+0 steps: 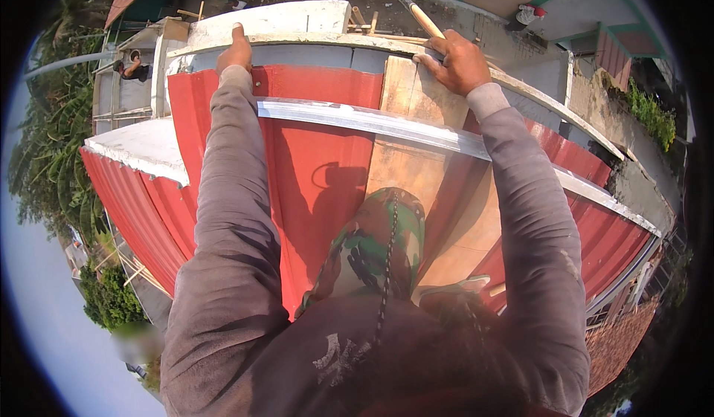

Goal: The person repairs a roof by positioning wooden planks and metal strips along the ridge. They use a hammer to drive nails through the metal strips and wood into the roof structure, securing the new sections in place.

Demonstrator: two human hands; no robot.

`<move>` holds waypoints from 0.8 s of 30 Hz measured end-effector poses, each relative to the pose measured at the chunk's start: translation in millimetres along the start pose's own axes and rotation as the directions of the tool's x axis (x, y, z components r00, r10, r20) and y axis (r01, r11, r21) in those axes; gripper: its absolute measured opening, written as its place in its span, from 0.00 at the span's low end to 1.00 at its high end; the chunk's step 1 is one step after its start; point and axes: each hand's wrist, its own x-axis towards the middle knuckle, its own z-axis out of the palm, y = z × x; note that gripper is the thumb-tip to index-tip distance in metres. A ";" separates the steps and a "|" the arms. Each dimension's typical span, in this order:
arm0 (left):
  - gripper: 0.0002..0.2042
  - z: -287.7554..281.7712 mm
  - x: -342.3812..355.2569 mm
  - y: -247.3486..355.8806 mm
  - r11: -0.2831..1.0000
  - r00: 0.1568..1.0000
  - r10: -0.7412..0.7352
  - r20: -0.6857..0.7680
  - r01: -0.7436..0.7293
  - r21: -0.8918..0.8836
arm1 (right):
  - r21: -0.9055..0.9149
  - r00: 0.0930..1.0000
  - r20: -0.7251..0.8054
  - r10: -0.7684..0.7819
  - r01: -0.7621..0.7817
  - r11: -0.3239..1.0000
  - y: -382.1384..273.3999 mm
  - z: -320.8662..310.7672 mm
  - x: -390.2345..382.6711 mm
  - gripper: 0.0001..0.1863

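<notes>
My right hand (459, 65) is closed around the light wooden handle of a hammer (416, 14). The tool slants up and left past the roof edge, and its dark head is near the top of the picture. My left hand (236, 50) grips a long, pale, weathered wooden board (320, 39) at the roof's far edge, thumb on top and fingers mostly hidden. Under my arms lie red corrugated roof sheets (320, 149). Across them runs a silver metal channel (364, 120). A wide tan plank (405, 157) lies lengthwise below my right hand, under the channel.
Beyond the board the roof drops to a lower yard, where a person in a red cap (526, 14) stands. Another person (134, 69) is at the far left beside a white frame. A white ledge (141, 146) borders the red sheets. Trees (59, 149) rise at left.
</notes>
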 end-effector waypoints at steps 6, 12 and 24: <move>0.61 35.4 -37.1 -13.3 0.954 0.984 -0.085 -0.158 0.034 -0.299 | 0.016 1.000 0.027 0.011 -0.012 1.000 -6.1 2.3 4.1 0.20; 0.52 40.1 -80.0 -0.9 0.998 0.944 -0.064 -0.323 0.067 -0.002 | 0.052 1.000 -0.019 -0.009 0.010 0.999 -4.2 0.9 4.2 0.19; 0.48 30.7 -56.2 -1.0 0.971 0.982 0.014 -0.187 0.031 0.237 | 0.031 0.996 -0.053 -0.070 0.072 0.997 -5.6 2.4 0.6 0.20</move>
